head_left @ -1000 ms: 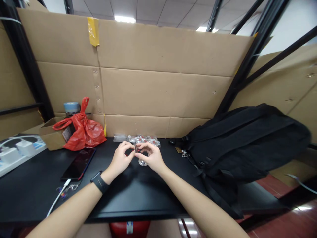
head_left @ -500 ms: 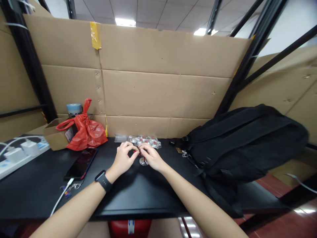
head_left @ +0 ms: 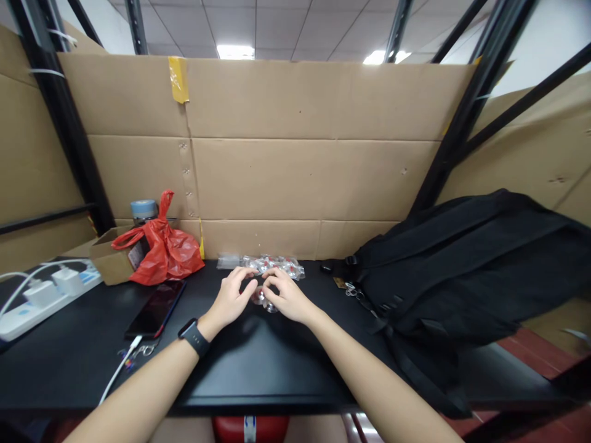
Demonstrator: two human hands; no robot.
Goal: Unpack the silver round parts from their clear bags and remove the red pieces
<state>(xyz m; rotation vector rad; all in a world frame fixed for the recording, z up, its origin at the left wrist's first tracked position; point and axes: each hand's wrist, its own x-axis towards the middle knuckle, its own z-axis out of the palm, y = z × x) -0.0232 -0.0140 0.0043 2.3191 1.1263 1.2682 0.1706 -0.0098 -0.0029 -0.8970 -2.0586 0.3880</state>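
A small shiny silver-and-red piece (head_left: 260, 296) is on the black desk between my hands, its exact kind too small to make out. My left hand (head_left: 234, 294) hovers just left of it, thumb and forefinger apart. To its right, my right hand (head_left: 290, 298) curves over the piece with thumb and forefinger parted. Whether the right fingertips touch it is unclear. Right behind my fingers lie several silver-and-red pieces in clear plastic wrapping (head_left: 279, 266), with a flat clear packet (head_left: 228, 261) beside them.
A red plastic bag (head_left: 168, 252) and cardboard box (head_left: 111, 258) stand at the back left. Nearer are a phone (head_left: 156, 309) on a white cable and a power strip (head_left: 50, 301). A black backpack (head_left: 466, 264) covers the right side. Cardboard panels (head_left: 295, 178) wall the back.
My fingers have parted from a pinch around the small piece. The silver-and-red piece now sits lower between the hands. The whole view has shifted slightly.
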